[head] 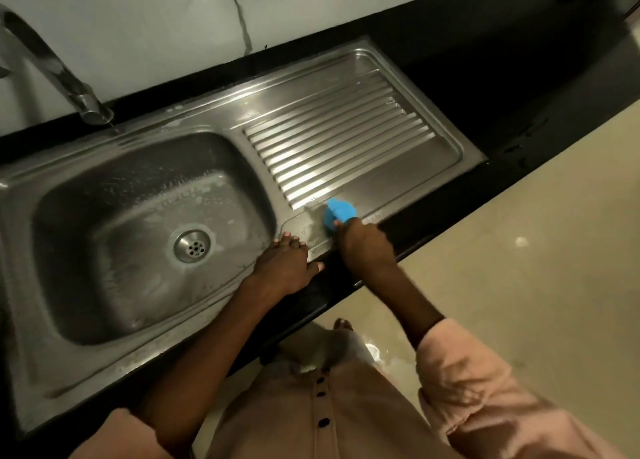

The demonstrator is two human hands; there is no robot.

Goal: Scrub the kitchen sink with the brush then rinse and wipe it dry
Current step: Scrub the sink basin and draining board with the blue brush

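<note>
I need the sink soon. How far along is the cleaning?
The scrubbing stage is under way. Suds cling to the basin, so it looks already scrubbed. The right hand holds the blue brush on the drainboard's near edge, while the left hand rests on the sink rim. Rinsing and wiping dry remain; no cloth is in view.

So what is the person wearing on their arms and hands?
Both hands, the left hand and the right hand, are bare: no gloves. Loose pale pink sleeves are pushed up, leaving the forearms uncovered. The matching garment has dark buttons down the front.
</note>
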